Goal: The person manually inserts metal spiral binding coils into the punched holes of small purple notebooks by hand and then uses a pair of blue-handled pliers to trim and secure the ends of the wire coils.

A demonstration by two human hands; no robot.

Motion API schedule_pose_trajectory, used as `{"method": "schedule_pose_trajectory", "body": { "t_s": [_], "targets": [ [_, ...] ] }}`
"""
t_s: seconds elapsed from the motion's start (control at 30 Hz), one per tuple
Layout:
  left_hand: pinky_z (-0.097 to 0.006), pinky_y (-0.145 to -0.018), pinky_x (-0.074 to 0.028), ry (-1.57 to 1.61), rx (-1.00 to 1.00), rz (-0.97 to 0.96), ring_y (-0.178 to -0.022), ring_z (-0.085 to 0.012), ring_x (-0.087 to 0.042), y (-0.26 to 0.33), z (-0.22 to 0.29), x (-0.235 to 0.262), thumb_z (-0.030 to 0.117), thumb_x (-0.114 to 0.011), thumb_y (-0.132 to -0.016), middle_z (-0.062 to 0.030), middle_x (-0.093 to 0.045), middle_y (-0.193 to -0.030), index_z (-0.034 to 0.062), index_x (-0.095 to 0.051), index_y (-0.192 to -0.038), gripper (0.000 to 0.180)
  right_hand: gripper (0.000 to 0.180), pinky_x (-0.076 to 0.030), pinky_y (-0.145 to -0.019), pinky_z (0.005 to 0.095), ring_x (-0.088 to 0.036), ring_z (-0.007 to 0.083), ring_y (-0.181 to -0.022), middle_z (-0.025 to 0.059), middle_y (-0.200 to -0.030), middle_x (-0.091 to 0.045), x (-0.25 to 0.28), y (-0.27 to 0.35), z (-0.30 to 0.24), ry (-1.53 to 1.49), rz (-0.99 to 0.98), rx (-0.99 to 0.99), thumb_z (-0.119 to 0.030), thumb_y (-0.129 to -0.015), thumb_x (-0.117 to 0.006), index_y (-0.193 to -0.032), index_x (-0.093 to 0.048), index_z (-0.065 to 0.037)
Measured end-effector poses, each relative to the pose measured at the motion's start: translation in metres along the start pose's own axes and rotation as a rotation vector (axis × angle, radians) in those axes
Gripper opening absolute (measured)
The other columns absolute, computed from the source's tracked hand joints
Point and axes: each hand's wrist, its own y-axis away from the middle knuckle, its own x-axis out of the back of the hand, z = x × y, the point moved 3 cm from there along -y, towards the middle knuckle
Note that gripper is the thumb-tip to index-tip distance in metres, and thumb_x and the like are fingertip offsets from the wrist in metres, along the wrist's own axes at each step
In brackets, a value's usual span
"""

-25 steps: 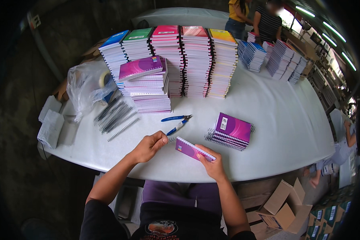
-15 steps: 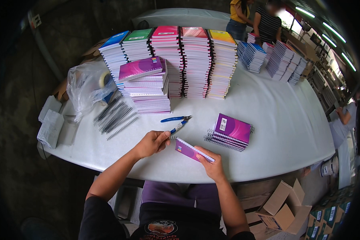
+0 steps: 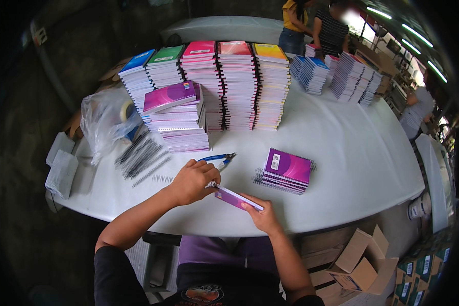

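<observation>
Purple notebook (image 3: 238, 198) at bench (image 3: 341, 153) edge: left hand (image 3: 193, 181) fingers pinch its spine end, right hand (image 3: 262, 215) fingers grip other end; blue pliers (image 3: 218, 158) just behind.

A purple notebook (image 3: 238, 198) with a pale edge is gripped between the left hand (image 3: 194, 179) and the right hand (image 3: 260, 214). Beyond the left hand, blue-handled pliers (image 3: 217, 158) are seen on the white table (image 3: 341, 137). Beyond the right hand, a purple and magenta notebook pile (image 3: 286, 171) is found (white label on top). Farther off, the stacks (image 3: 214, 84) are topped blue, green, pink, red and yellow.
</observation>
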Motion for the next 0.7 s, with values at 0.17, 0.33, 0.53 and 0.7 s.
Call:
{"method": "schedule_pose_trajectory", "body": {
  "t_s": [0.17,0.33,0.53,0.7],
  "targets": [
    [-0.035,-0.079,-0.042,-0.124,-0.113,-0.14,-0.09,-0.0227,-0.058,0.004,0.006,-0.007,0.021,-0.067,-0.076,-0.0083,-0.061,-0.091,0.008,-0.058,-0.096,0.026,0.03,-0.048,-0.079,0.0259,-0.061,0.0124,-0.089,0.0117,-0.107,-0.065,-0.005,0.005,0.005,0.02,-0.005,0.087,0.002,-0.086,-0.055,-0.116,-0.059,-0.001],
    [-0.038,-0.076,-0.045,-0.204,-0.213,0.142,-0.083,-0.0287,-0.059,0.003,0.023,0.005,0.024,-0.071,-0.07,-0.0108,-0.06,-0.086,0.0055,-0.058,-0.092,0.032,0.037,-0.045,-0.087,0.0256,-0.058,0.0139,-0.099,0.0132,-0.113,-0.062,-0.006,0.006,0.006,-0.018,-0.06,0.111,0.005,-0.083,-0.055,-0.119,-0.056,-0.001],
    [-0.051,-0.088,-0.036,-0.233,-0.044,0.148,-0.103,-0.0366,-0.048,0.012,0.023,-0.01,0.028,-0.077,-0.06,-0.0171,-0.054,-0.104,0.0048,-0.055,-0.098,0.049,0.039,-0.046,-0.084,0.0299,-0.063,0.0231,-0.097,0.0177,-0.111,-0.062,-0.012,0.015,-0.004,-0.016,-0.082,0.061,0.002,-0.083,-0.052,-0.122,-0.055,-0.007],
    [-0.065,-0.104,-0.007,-0.509,-0.018,-0.021,-0.127,-0.0604,-0.008,0.073,0.016,-0.094,0.059,-0.06,-0.073,-0.0457,-0.01,-0.135,-0.0176,-0.012,-0.134,0.109,0.042,-0.046,-0.085,0.0322,-0.062,0.0298,-0.098,0.0175,-0.111,-0.062,-0.024,0.033,-0.012,0.001,-0.044,0.125,0.002,-0.083,-0.051,-0.123,-0.054,-0.006]
  ]
}}
